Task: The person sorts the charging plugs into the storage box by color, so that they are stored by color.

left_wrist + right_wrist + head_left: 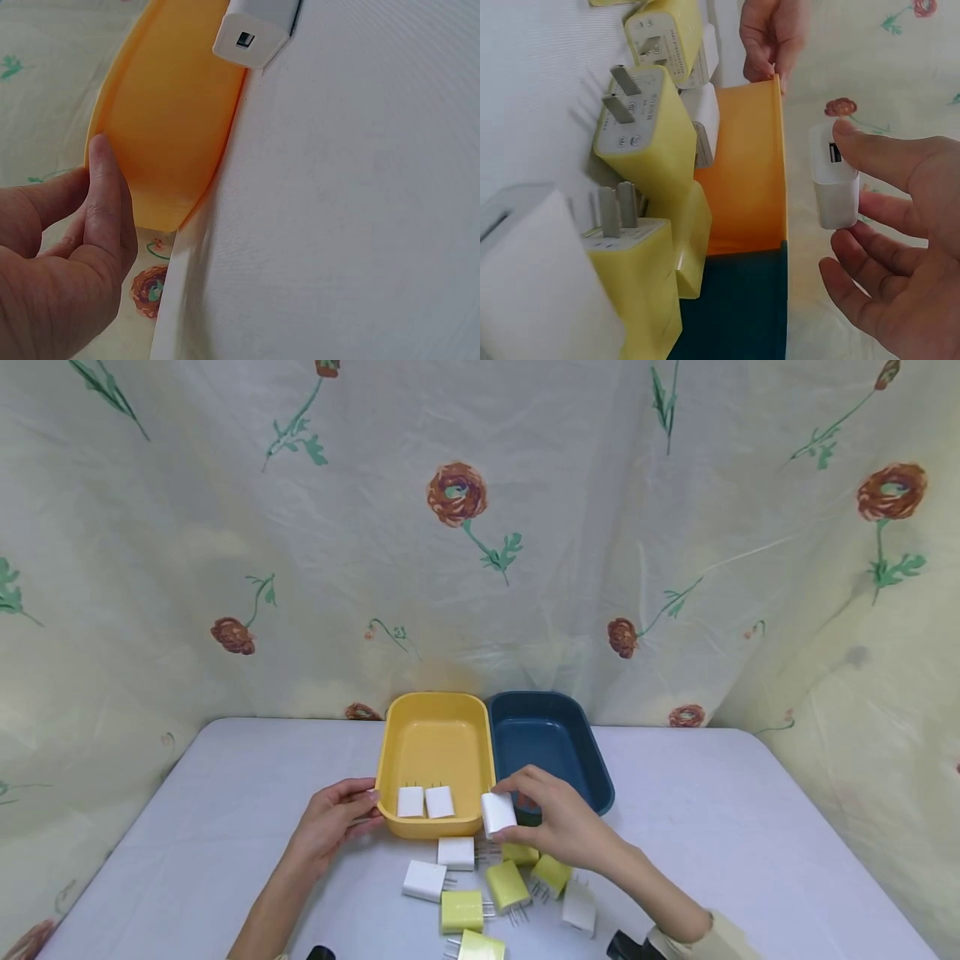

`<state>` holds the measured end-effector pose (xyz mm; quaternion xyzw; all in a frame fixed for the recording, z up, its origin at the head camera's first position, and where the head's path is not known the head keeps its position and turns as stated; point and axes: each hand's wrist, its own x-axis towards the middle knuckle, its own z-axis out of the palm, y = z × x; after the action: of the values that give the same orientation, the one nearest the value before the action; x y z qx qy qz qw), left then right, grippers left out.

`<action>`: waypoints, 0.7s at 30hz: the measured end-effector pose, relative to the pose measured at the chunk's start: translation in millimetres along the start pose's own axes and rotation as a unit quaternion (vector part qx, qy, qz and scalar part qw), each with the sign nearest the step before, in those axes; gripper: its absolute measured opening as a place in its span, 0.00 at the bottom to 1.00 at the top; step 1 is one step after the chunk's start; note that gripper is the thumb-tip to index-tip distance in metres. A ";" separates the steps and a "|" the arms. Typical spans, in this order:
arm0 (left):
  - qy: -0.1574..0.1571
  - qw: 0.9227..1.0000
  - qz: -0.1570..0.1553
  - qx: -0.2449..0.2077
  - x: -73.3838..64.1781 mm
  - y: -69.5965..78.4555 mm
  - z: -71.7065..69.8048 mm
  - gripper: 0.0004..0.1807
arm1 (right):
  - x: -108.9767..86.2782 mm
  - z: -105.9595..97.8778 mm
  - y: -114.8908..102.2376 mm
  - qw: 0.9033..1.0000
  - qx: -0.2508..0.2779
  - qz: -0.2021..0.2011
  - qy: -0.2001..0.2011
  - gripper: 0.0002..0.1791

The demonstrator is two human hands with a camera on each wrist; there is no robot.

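My left hand (337, 822) pinches the left rim of the yellow bin (435, 727) between thumb and fingers; in the left wrist view the fingertips (101, 150) sit at its edge. Two white charger plugs (439, 802) lie inside, at the near end. My right hand (558, 814) pinches a white charger (498, 814) over the near corner where the two bins meet. That charger (835, 180) shows its USB port in the right wrist view. To the right stands a dark blue bin (547, 735), its near part hidden by the right hand.
In front of the bins lie several yellow chargers (461, 912) and white chargers (424, 881), prongs pointing various ways. Another white charger (579, 906) lies near the right forearm. A floral curtain (525, 527) hangs behind the white table (712, 827).
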<state>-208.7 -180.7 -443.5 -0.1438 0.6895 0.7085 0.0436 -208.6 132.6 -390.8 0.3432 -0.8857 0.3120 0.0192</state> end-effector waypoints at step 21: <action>-0.004 1.000 0.002 -0.008 -0.1 0.0 -0.3 0.17 | 33.4 11.1 -2.1 0.999 -0.004 0.037 0.011 0.25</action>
<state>-208.6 -181.0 -443.5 -0.1395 0.6840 0.7146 0.0437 -230.8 105.2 -390.4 0.3068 -0.8987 0.3129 0.0191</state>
